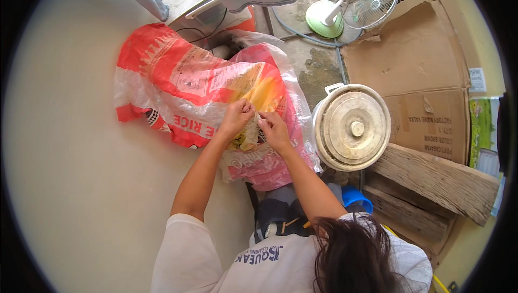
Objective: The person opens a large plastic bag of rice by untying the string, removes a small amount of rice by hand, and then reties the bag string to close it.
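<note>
My left hand [238, 115] and my right hand [273, 128] are close together over a large red and white plastic rice sack [194, 78]. The fingers of both are pinched on a thin, pale piece of plastic or string between them; its exact kind cannot be told. Yellow and orange plastic [265, 92] shows just beyond the fingertips. Beneath the hands, a pink printed plastic sack [269, 167] with a clear edge spreads towards my lap. The rice sack drapes to the left, creased and bearing print.
Right of the sacks stands a round lidded container [352, 127]. Beyond it are a desk fan [344, 5] and a hose [299, 34] on the floor. Flattened cardboard [412, 58], a wooden plank [437, 179] and a blue bucket [357, 198] are at the right. A pale wall or surface [89, 131] fills the left.
</note>
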The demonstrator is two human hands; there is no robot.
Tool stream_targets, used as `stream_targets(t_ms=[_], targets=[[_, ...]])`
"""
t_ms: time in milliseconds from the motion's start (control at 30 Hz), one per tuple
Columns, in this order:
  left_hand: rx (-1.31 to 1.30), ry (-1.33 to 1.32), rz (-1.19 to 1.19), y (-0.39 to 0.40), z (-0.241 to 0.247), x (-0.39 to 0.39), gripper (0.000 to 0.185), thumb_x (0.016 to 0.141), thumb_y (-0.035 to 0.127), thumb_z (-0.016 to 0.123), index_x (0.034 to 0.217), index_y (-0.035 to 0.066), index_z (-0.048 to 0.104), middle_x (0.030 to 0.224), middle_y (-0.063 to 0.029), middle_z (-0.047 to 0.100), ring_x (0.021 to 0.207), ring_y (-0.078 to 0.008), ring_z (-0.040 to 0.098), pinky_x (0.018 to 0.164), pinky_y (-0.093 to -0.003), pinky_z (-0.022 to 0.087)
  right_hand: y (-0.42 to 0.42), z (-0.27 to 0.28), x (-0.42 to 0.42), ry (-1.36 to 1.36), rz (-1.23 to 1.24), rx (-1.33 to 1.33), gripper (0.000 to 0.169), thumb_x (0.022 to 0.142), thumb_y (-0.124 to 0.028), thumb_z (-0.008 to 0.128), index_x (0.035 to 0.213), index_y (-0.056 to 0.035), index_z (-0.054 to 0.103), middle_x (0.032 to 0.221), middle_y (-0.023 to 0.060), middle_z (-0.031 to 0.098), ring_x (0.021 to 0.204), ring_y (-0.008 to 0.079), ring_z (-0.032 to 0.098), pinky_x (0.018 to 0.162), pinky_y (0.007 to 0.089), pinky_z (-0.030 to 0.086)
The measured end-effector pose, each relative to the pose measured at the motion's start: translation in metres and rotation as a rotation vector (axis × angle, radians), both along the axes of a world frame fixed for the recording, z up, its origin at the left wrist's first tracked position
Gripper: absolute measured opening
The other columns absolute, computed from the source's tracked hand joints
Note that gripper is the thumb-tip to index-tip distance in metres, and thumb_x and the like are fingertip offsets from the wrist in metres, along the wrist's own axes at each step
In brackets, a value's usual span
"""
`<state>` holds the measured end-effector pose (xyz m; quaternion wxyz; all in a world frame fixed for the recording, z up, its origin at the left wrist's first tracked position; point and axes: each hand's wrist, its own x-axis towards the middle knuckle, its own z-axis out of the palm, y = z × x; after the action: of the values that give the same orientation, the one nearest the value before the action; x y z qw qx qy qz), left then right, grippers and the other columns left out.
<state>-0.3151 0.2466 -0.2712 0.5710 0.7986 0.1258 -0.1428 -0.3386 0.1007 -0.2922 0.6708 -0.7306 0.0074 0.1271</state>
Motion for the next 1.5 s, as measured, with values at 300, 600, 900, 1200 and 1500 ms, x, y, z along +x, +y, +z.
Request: stream_targets(t_ms=[300, 600, 900, 1200, 1500], targets=[[-0.029, 0.045, 0.079, -0.002, 0.013, -0.003, 0.021, 0.074, 0.003, 0.059, 0.065, 0.006, 0.040, 0.067, 0.0030, 0.047, 0.062, -0.0035, 0.040, 0.054, -0.0185, 0.035, 0.005, -0.009, 0.014, 0.540, 0.034, 0.553, 0.009, 0.084, -0.006, 0.047, 0.091, -0.0022, 0.046, 0.077, 0.0054, 0.056, 0.060, 0.0077, 0.050, 0.054, 0.0207, 0.042], [0.090, 0.065, 0.133, -0.005, 0.018, -0.004, 0.018, 0.075, 0.009, 0.060, 0.068, 0.006, 0.043, 0.064, 0.0027, 0.045, 0.059, -0.0041, 0.040, 0.052, -0.0186, 0.035, 0.004, -0.013, 0.008, 0.456, 0.083, 0.521, 0.010, 0.079, 0.003, 0.048, 0.087, -0.0014, 0.046, 0.072, 0.0040, 0.054, 0.062, 0.0089, 0.051, 0.056, 0.0207, 0.043], [-0.155, 0.117, 0.355, -0.001, 0.022, -0.007, 0.022, 0.081, 0.018, 0.056, 0.069, 0.005, 0.043, 0.059, -0.0012, 0.047, 0.047, -0.0077, 0.045, 0.045, -0.0208, 0.038, 0.007, -0.012, 0.007, 0.545, -0.056, 0.532, 0.009, 0.079, 0.003, 0.047, 0.087, -0.0004, 0.050, 0.075, 0.0041, 0.053, 0.064, 0.0093, 0.051, 0.058, 0.0214, 0.044], [-0.250, 0.120, 0.332, -0.011, 0.036, -0.005, 0.019, 0.084, 0.018, 0.050, 0.071, 0.006, 0.042, 0.060, -0.0026, 0.050, 0.052, -0.0074, 0.047, 0.048, -0.0209, 0.039, 0.005, -0.012, 0.005, 0.432, 0.030, 0.483, 0.011, 0.078, 0.001, 0.051, 0.089, 0.0018, 0.052, 0.074, 0.0023, 0.053, 0.063, 0.0079, 0.050, 0.058, 0.0201, 0.043], [-0.176, 0.175, 0.107, -0.025, 0.046, 0.013, 0.022, 0.085, 0.022, 0.049, 0.072, 0.006, 0.043, 0.069, -0.0044, 0.052, 0.059, -0.0084, 0.051, 0.054, -0.0204, 0.043, 0.004, -0.009, 0.010, 0.459, 0.084, 0.487, 0.009, 0.080, 0.001, 0.049, 0.089, 0.0000, 0.052, 0.068, 0.0016, 0.051, 0.057, 0.0080, 0.047, 0.051, 0.0205, 0.039]])
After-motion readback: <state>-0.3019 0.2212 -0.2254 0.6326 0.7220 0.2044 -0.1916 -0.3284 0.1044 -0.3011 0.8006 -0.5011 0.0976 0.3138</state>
